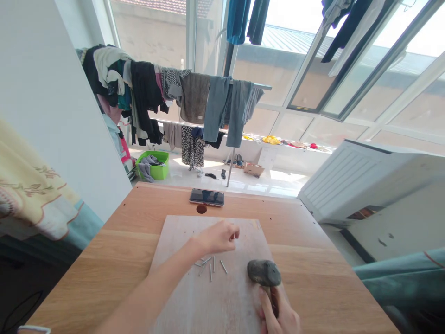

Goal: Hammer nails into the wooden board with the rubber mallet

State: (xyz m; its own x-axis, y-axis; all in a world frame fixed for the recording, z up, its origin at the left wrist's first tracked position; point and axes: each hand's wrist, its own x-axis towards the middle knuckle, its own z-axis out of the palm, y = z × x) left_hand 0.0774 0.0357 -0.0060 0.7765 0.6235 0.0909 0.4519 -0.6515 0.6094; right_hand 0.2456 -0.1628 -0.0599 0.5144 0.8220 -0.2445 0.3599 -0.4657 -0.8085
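My left hand (pixel 220 235) is closed above the far middle of a pale wooden board (pixel 181 301), fingers curled in. Whatever it may hold is hidden by the fingers. Several loose nails (pixel 210 272) lie on the board just below my left forearm. My right hand (pixel 280 313) grips the short handle of a hammer (pixel 264 272) with a dark, stubby head, over the board's near right edge. The hammer head points away from me.
The board lies on a wooden table (pixel 323 273). A phone (pixel 206 197) rests near the far edge, beside a dark round hole. Beyond stand a clothes rack with laundry, a green basket (pixel 162 170) and a white cabinet (pixel 342 171) on the right.
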